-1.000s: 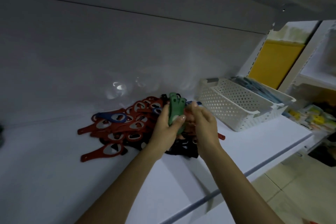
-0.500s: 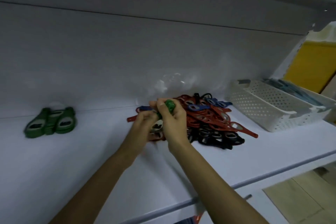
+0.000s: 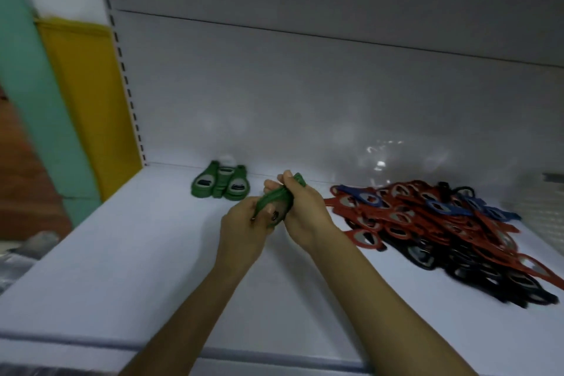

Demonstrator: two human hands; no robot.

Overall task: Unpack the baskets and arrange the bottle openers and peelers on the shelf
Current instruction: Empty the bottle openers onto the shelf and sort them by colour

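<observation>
Both hands are closed together on a small bunch of green openers (image 3: 276, 200): the left hand (image 3: 244, 227) grips the near, lower end and the right hand (image 3: 300, 207) wraps the far, upper end. The bunch's long axis runs from near-left up to far-right, tilted off the shelf (image 3: 137, 268). How many pieces it holds I cannot tell, since the fingers cover most of it. Ahead and to the left of the hands, against the back wall, lies the green group already laid out (image 3: 221, 185), nearer the left hand. Just right of the right hand sprawls the unsorted red, blue and black pile (image 3: 442, 229). Both forearms reach forward, wrists nearly touching.
</observation>
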